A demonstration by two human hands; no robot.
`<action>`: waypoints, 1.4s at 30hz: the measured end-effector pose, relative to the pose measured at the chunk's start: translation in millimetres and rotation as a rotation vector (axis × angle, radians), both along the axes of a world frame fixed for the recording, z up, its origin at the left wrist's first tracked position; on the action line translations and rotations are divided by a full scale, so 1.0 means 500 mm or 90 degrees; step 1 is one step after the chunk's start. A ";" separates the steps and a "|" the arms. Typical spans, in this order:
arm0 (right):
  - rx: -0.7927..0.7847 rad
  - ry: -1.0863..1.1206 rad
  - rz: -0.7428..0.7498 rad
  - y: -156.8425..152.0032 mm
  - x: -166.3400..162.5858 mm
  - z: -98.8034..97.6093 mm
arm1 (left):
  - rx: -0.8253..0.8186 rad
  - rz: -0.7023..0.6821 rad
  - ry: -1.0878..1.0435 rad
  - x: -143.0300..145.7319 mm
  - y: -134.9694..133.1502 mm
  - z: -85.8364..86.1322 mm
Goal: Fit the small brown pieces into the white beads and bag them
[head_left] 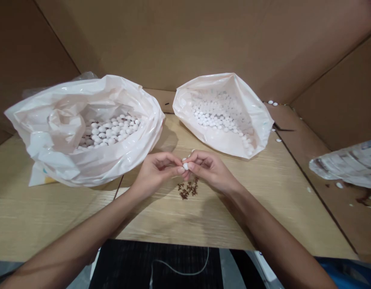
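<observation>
My left hand (157, 170) and my right hand (207, 168) meet over the middle of the wooden table (203, 216), fingertips pinched together on one small white bead (185, 165). Just below them lies a little heap of brown star-shaped pieces (188, 188). A large white plastic bag (47, 156) with several white beads inside stands open at the left. A second open bag of white beads (257, 132) lies at the right behind my hands.
Cardboard walls (185, 40) enclose the back and sides. Loose white beads (272, 103) lie at the right rear. A printed plastic package (347, 164) rests at the far right. A thin white thread (179, 271) hangs below the table's front edge.
</observation>
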State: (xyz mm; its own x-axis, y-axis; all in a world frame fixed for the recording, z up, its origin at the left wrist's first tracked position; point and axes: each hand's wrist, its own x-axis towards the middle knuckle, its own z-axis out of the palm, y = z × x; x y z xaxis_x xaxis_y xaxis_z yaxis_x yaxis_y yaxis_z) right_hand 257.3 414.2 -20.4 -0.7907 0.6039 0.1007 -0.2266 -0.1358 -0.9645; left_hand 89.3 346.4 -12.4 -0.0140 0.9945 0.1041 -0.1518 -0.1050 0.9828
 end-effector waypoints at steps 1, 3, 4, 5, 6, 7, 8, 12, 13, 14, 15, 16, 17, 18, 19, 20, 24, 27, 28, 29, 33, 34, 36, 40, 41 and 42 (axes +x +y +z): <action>0.000 0.003 0.000 -0.001 -0.001 -0.001 | 0.003 0.002 0.002 0.001 0.000 -0.001; 0.006 0.007 -0.004 -0.003 -0.004 -0.002 | 0.012 0.011 0.009 0.002 -0.002 -0.003; 0.010 0.007 -0.008 -0.004 -0.005 -0.002 | 0.016 0.018 0.016 0.003 -0.003 -0.004; 0.015 0.005 -0.014 -0.005 -0.006 -0.002 | 0.020 0.025 0.024 0.003 -0.003 -0.005; 0.020 0.002 -0.020 -0.006 -0.007 -0.002 | 0.021 0.031 0.031 0.004 -0.004 -0.006; 0.023 -0.003 -0.026 -0.007 -0.007 -0.002 | 0.022 0.038 0.036 0.005 -0.005 -0.006; 0.027 -0.006 -0.032 -0.008 -0.007 -0.002 | 0.021 0.043 0.041 0.006 -0.005 -0.007; 0.037 -0.016 -0.049 -0.007 -0.009 -0.003 | 0.023 0.050 0.049 0.008 -0.004 -0.007; 0.039 -0.019 -0.051 -0.005 -0.009 -0.003 | 0.022 0.051 0.050 0.008 -0.002 -0.007; 0.041 -0.025 -0.052 -0.003 -0.009 -0.003 | 0.019 0.053 0.050 0.008 0.000 -0.008; 0.044 -0.032 -0.053 0.000 -0.009 -0.002 | 0.014 0.055 0.048 0.008 0.002 -0.009; 0.050 -0.038 -0.053 0.003 -0.008 -0.002 | 0.011 0.056 0.045 0.007 0.004 -0.010; 0.060 -0.046 -0.053 0.007 -0.007 -0.002 | 0.009 0.054 0.040 0.006 0.006 -0.012; 0.075 -0.055 -0.056 0.011 -0.005 -0.002 | 0.007 0.048 0.036 0.005 0.008 -0.013; 0.096 -0.065 -0.065 0.015 -0.003 -0.003 | 0.005 0.040 0.033 0.004 0.009 -0.015; 0.118 -0.076 -0.077 0.020 0.000 -0.003 | 0.002 0.033 0.036 0.002 0.010 -0.016; 0.203 -0.123 -0.157 0.041 0.015 -0.009 | 0.006 0.040 0.093 -0.002 0.009 -0.017; 0.275 -0.168 -0.213 0.056 0.025 -0.012 | 0.026 0.052 0.152 -0.002 0.005 -0.016; 0.305 -0.186 -0.223 0.059 0.027 -0.013 | 0.036 0.059 0.177 -0.003 0.005 -0.016; 0.333 -0.204 -0.229 0.062 0.029 -0.013 | 0.048 0.066 0.208 -0.004 0.004 -0.017; 0.403 -0.250 -0.237 0.067 0.031 -0.014 | 0.093 0.076 0.345 -0.010 0.003 -0.022; 0.415 -0.265 -0.238 0.068 0.031 -0.014 | 0.100 0.075 0.367 -0.012 0.003 -0.023; 0.450 -0.307 -0.242 0.069 0.032 -0.012 | 0.109 0.077 0.390 -0.015 0.002 -0.023; 0.523 -0.381 -0.260 0.071 0.037 -0.008 | 0.115 0.083 0.417 -0.018 0.001 -0.020; 0.530 -0.390 -0.263 0.072 0.038 -0.007 | 0.117 0.085 0.427 -0.019 0.000 -0.018; 0.532 -0.395 -0.265 0.072 0.039 -0.007 | 0.119 0.086 0.437 -0.019 -0.001 -0.017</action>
State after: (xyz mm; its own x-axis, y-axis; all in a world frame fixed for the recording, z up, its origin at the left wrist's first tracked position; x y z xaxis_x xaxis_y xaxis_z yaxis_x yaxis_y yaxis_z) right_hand 276.8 450.4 -23.8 -0.5967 0.7605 0.2562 0.4487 0.5809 -0.6791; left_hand 79.9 346.0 -20.8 -0.0051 0.9533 0.3020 0.5191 -0.2556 0.8156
